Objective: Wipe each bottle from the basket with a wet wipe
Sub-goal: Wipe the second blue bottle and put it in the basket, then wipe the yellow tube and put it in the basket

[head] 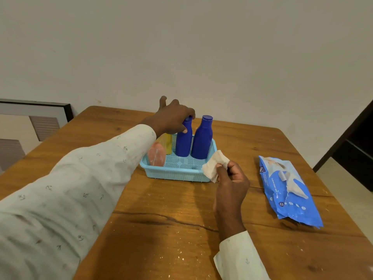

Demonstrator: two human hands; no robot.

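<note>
Gripping the left blue bottle [183, 141] by its neck, your left hand [174, 118] is curling round it — upright in the basket [175, 172] — while your right hand [230, 178] is pinching a wet wipe [215, 165] at its fingertips.

The basket [177, 174] holds 2 dark blue bottles, the left one [183, 143] and the right one [202, 140], plus 1 yellow bottle [167, 144] and 1 pink bottle [156, 156]. On the table [161, 219] lie 1 basket and 1 pack of wipes [288, 190], and 1 wipe [215, 165] is out; 2 hands show, left [173, 118] and right [231, 186]
</note>
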